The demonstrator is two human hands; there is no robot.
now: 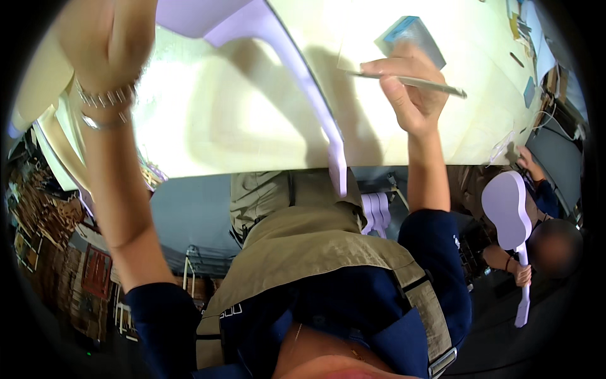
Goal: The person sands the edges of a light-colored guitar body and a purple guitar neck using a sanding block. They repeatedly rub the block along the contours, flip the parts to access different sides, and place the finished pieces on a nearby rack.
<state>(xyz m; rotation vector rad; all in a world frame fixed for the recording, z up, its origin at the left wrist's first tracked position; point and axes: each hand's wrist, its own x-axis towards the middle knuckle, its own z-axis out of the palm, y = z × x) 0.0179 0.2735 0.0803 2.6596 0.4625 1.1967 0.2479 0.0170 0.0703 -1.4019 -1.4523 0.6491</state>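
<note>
A lavender guitar [278, 39] lies on the pale worktable, its body cut off by the upper edge of the view. Its neck runs toward me, and the headstock juts past the table's near edge. My left hand [106, 44] is raised at the upper left beside the body; blurred, with its fingers mostly out of view. Over the table right of the neck, my right hand [415, 88] closes on a slim grey pen-like tool [435, 85] with a narrow tip pointing left. Just beyond those fingers is a flat blue-grey block or packet [416, 38], partly covered by them.
A co-worker at the right holds another lavender guitar [507, 208] by its neck. Small tools and a blue piece [529, 91] lie along the table's right side. More lavender parts [376, 213] show below the table edge. Wood pieces [47, 211] are stacked at the left.
</note>
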